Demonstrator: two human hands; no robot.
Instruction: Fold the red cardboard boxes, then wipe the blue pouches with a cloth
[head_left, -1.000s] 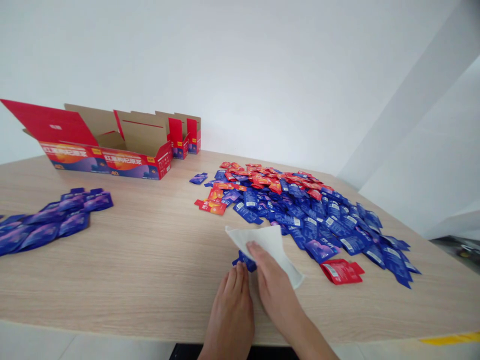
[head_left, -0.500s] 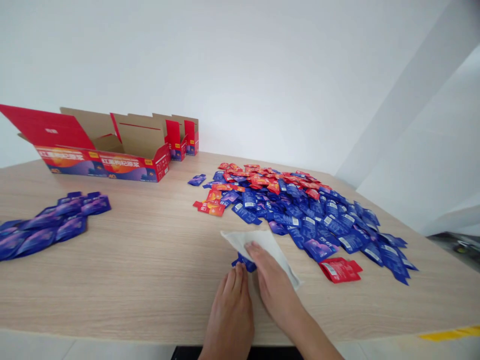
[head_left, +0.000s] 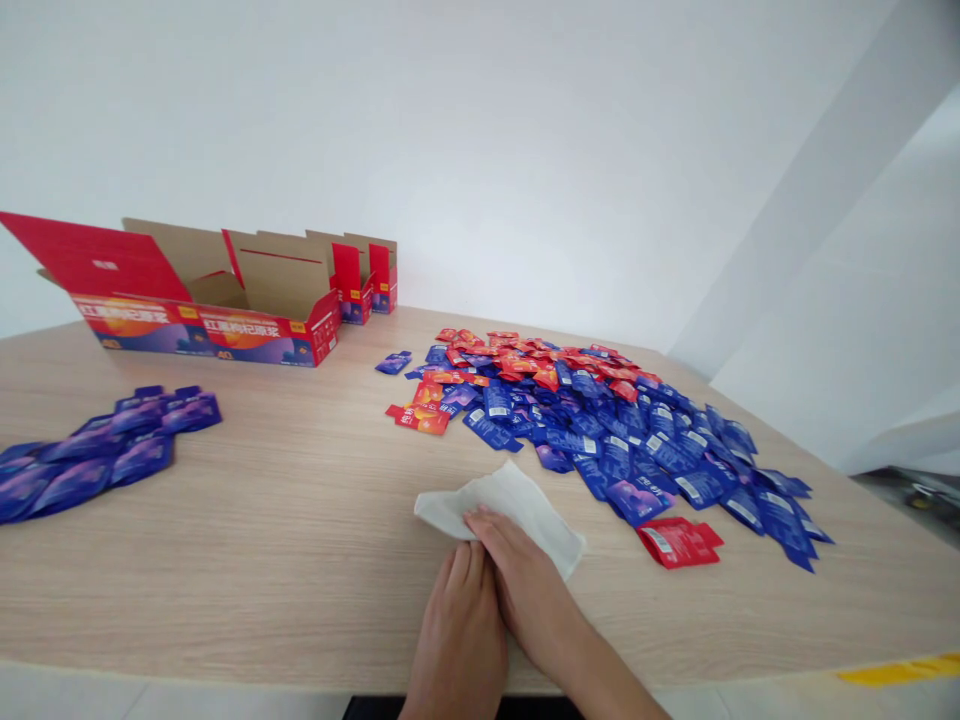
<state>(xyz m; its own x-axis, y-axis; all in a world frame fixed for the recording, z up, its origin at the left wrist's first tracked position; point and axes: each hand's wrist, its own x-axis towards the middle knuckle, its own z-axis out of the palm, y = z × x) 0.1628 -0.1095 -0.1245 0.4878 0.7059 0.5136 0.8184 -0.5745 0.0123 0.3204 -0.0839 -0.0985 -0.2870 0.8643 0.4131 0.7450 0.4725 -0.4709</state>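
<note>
A white cloth (head_left: 525, 505) lies loosely spread near the front of the table, with my right hand (head_left: 517, 570) on top, its fingers closed over the cloth. My left hand (head_left: 465, 610) is just beside it, fingers pressed together and tips at the cloth's near edge. The small blue pouch at my left fingertips is now covered by the cloth and my right hand. Close by on the right lies a red pouch (head_left: 679, 543) with a white label.
Beyond my hands spreads a heap of blue pouches (head_left: 615, 455) and red pouches (head_left: 525, 355). Purple-blue pouches (head_left: 112, 450) lie in overlapping rows at left. Open red cartons (head_left: 247, 335) stand along the back left of the wooden table (head_left: 300, 560).
My right hand and the cloth have shifted left, over the blue pouch that showed before. My left hand has stayed almost in place.
</note>
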